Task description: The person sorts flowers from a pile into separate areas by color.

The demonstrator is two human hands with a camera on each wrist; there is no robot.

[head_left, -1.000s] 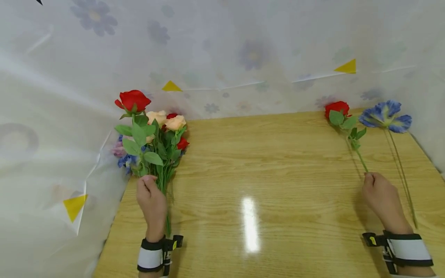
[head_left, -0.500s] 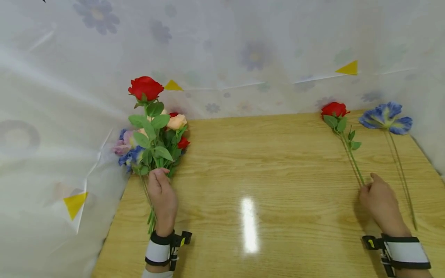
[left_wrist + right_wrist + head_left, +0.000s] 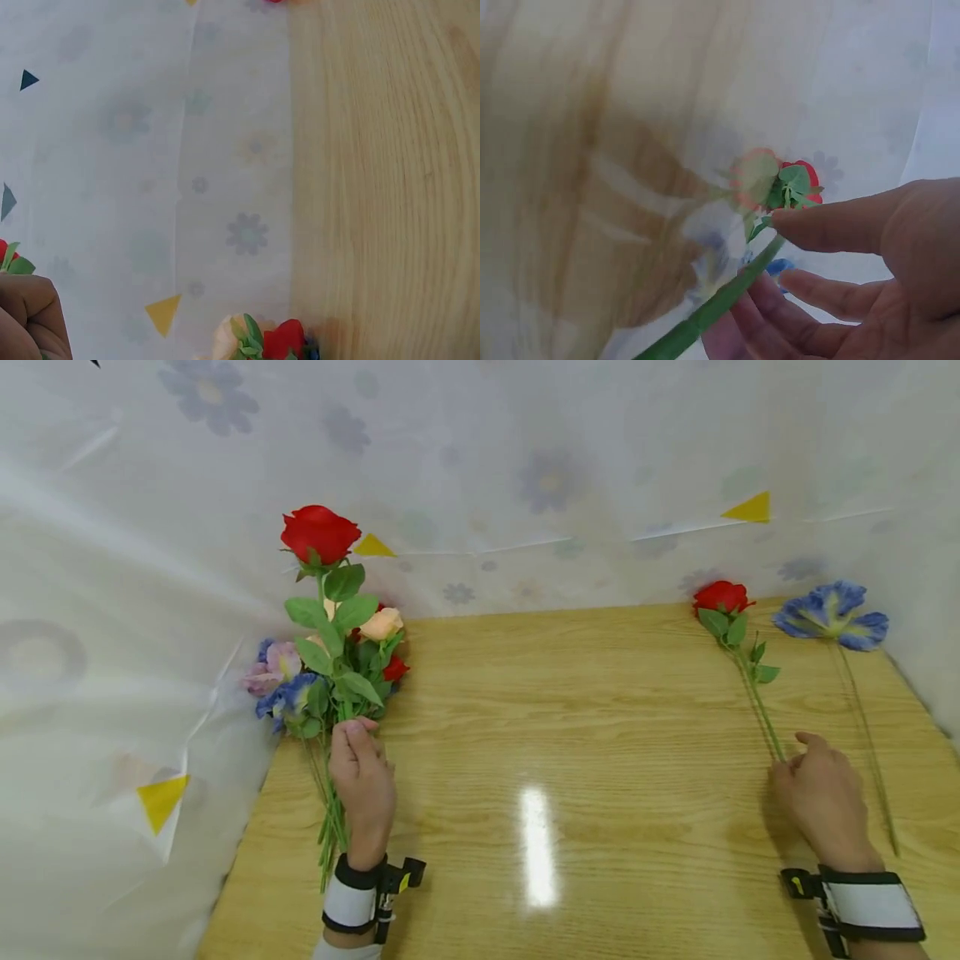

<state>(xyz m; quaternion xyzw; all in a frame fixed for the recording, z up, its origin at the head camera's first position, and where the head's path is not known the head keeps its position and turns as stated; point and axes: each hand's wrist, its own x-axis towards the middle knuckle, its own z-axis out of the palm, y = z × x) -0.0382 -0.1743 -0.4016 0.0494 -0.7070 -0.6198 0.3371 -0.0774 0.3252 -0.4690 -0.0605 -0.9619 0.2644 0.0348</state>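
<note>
In the head view my left hand [image 3: 364, 789] grips the stem of a red rose [image 3: 321, 535], held upright with green leaves below its bloom. Behind it lies a bunch of flowers, including a peach rose [image 3: 382, 624], a pink flower [image 3: 272, 667] and a blue flower [image 3: 287, 697]. On the right, a second red rose [image 3: 722, 598] lies on the table, its stem end by my right hand [image 3: 821, 797]. The right wrist view shows that stem [image 3: 724, 304] between the thumb and loosely spread fingers. A blue flower [image 3: 832, 614] with a long thin stem lies right of that hand.
The wooden table [image 3: 570, 710] meets a white flower-printed sheet [image 3: 480, 468] at its back and left side. Yellow triangles, such as the left one [image 3: 160, 803], mark the sheet. Light glares on the table's middle.
My left hand has moved right and raised its red rose above the bunch. My right hand has lowered the other rose onto the table, and its fingers have loosened.
</note>
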